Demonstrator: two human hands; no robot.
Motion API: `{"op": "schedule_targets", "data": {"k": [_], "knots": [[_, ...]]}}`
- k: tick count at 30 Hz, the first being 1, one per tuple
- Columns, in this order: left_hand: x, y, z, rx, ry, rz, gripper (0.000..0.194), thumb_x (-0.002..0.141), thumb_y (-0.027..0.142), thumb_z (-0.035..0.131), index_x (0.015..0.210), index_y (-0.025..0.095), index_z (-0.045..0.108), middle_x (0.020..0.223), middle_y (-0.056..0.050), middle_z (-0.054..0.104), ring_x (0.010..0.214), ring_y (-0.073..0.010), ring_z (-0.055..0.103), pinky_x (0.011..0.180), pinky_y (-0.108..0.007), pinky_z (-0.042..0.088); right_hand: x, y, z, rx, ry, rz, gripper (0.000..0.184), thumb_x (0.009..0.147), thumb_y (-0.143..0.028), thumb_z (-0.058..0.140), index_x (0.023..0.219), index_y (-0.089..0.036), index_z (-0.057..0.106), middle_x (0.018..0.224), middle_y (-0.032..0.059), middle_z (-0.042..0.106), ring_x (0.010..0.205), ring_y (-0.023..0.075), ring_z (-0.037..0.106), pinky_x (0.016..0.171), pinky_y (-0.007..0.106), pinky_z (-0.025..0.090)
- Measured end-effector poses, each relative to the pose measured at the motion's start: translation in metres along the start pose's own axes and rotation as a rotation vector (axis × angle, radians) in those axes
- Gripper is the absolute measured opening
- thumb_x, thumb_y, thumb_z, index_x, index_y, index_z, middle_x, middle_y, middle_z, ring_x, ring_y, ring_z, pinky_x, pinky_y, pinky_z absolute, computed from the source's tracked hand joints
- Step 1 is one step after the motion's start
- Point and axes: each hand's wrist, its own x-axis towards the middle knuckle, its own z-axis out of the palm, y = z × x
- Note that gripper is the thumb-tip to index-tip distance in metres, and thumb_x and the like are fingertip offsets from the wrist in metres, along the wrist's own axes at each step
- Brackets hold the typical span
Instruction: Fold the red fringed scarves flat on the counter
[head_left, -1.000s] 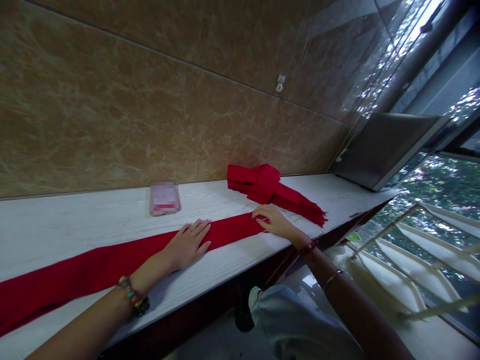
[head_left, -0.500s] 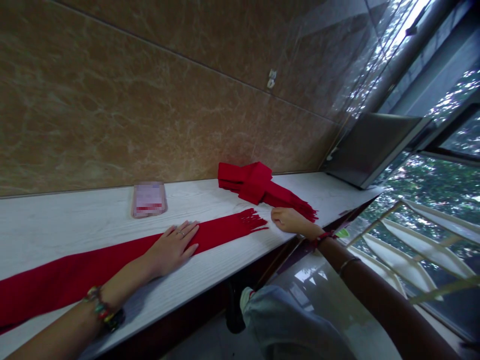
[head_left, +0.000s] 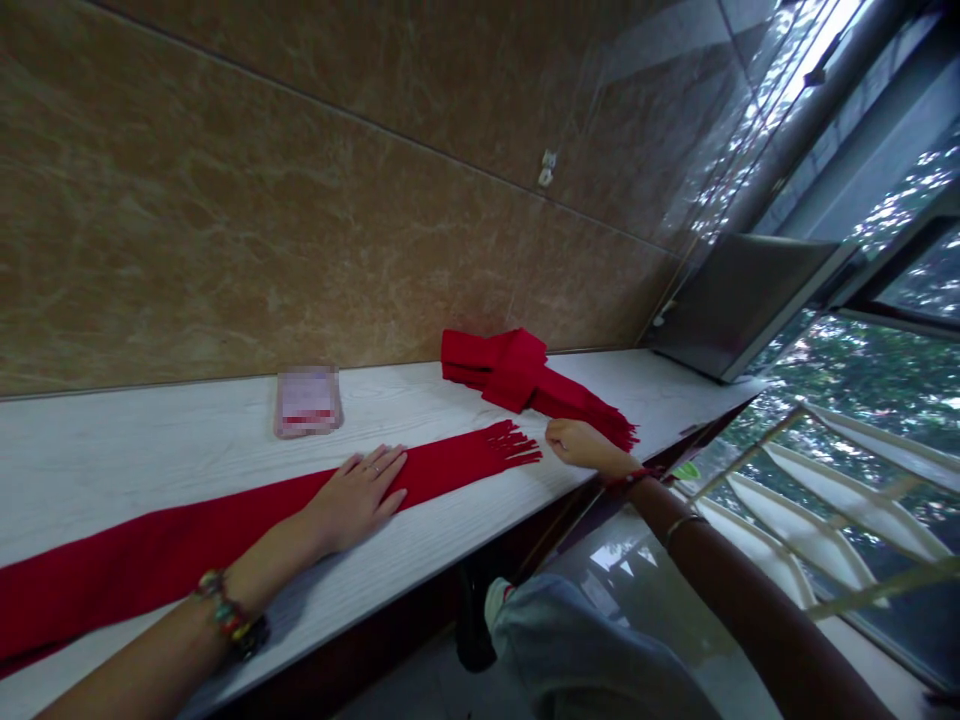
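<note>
A long red scarf lies stretched along the white wood-grain counter, with its fringed end toward the right. My left hand rests flat on the scarf, fingers spread. Just past the fringe, my right hand lies on the counter with its fingers curled in; I see nothing in it. A second red scarf, folded, sits behind my right hand near the wall.
A pink phone-like slab lies on the counter near the brown marble wall. An open window panel and window frame stand at the right end. My knee is below the counter edge.
My right hand has slid off the scarf's end to the right, uncovering the fringe, and curled shut. My left hand stays flat on the scarf.
</note>
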Motion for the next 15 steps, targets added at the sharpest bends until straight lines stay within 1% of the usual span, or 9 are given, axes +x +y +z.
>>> {"op": "schedule_targets", "data": {"k": [2, 4, 5, 7, 8, 10, 12, 15], "knots": [[0.0, 0.0, 0.001, -0.006, 0.004, -0.001, 0.053, 0.09, 0.039, 0.026, 0.135, 0.013, 0.031, 0.141, -0.012, 0.027, 0.129, -0.0257, 0.025, 0.102, -0.047, 0.023, 0.011, -0.01, -0.005, 0.001, 0.031, 0.006, 0.021, 0.075, -0.007, 0.04, 0.072, -0.014, 0.06, 0.075, 0.0061, 0.06, 0.073, 0.0153, 0.054, 0.069, 0.027, 0.042], [0.0, 0.001, 0.0, -0.004, 0.004, -0.002, 0.053, 0.09, 0.039, 0.026, 0.135, 0.013, 0.03, 0.141, -0.012, 0.027, 0.129, -0.0258, 0.025, 0.102, -0.047, 0.024, 0.032, -0.031, -0.007, 0.024, 0.062, -0.014, 0.022, 0.076, -0.007, 0.04, 0.081, -0.015, 0.06, 0.083, 0.0054, 0.061, 0.08, 0.0143, 0.055, 0.074, 0.026, 0.042], [0.0, 0.001, -0.001, 0.0, 0.001, -0.006, 0.053, 0.09, 0.038, 0.026, 0.135, 0.013, 0.03, 0.141, -0.012, 0.027, 0.13, -0.0257, 0.025, 0.102, -0.047, 0.024, 0.043, -0.042, -0.006, 0.065, 0.056, -0.065, 0.022, 0.076, -0.007, 0.041, 0.085, -0.015, 0.06, 0.086, 0.0053, 0.061, 0.082, 0.0139, 0.055, 0.075, 0.025, 0.042], [-0.001, 0.003, -0.003, 0.012, -0.017, -0.016, 0.053, 0.09, 0.038, 0.026, 0.136, 0.012, 0.029, 0.142, -0.011, 0.025, 0.13, -0.0254, 0.024, 0.103, -0.047, 0.023, 0.061, -0.059, -0.002, 0.059, -0.019, -0.119, 0.021, 0.076, -0.008, 0.044, 0.083, -0.017, 0.061, 0.086, 0.0043, 0.062, 0.084, 0.0133, 0.055, 0.078, 0.024, 0.041], [-0.001, 0.003, -0.003, 0.017, -0.028, -0.02, 0.053, 0.09, 0.038, 0.025, 0.136, 0.012, 0.028, 0.142, -0.011, 0.024, 0.13, -0.0252, 0.023, 0.103, -0.047, 0.022, 0.065, -0.063, 0.0, 0.043, -0.059, -0.123, 0.019, 0.076, -0.009, 0.045, 0.082, -0.017, 0.061, 0.085, 0.0042, 0.062, 0.084, 0.0134, 0.055, 0.078, 0.024, 0.04], [-0.002, 0.005, -0.005, 0.019, -0.046, -0.021, 0.054, 0.09, 0.038, 0.024, 0.137, 0.012, 0.026, 0.143, -0.01, 0.022, 0.131, -0.025, 0.021, 0.104, -0.046, 0.021, 0.064, -0.058, 0.004, 0.003, -0.105, -0.086, 0.017, 0.075, -0.009, 0.047, 0.077, -0.016, 0.062, 0.083, 0.0051, 0.063, 0.082, 0.0143, 0.056, 0.077, 0.024, 0.041], [-0.002, 0.006, -0.007, 0.014, -0.052, -0.02, 0.054, 0.09, 0.039, 0.024, 0.137, 0.012, 0.026, 0.143, -0.01, 0.022, 0.131, -0.0248, 0.02, 0.104, -0.046, 0.021, 0.053, -0.042, 0.006, -0.025, -0.111, -0.019, 0.017, 0.075, -0.008, 0.046, 0.075, -0.014, 0.062, 0.081, 0.0071, 0.063, 0.079, 0.0155, 0.057, 0.074, 0.026, 0.041], [-0.003, 0.007, -0.009, 0.007, -0.052, -0.025, 0.053, 0.091, 0.038, 0.024, 0.137, 0.011, 0.027, 0.142, -0.012, 0.024, 0.131, -0.0246, 0.021, 0.104, -0.045, 0.021, 0.035, -0.018, 0.004, -0.067, -0.112, 0.068, 0.018, 0.076, -0.008, 0.045, 0.071, -0.013, 0.062, 0.078, 0.0078, 0.063, 0.077, 0.0156, 0.057, 0.072, 0.025, 0.042]]}}
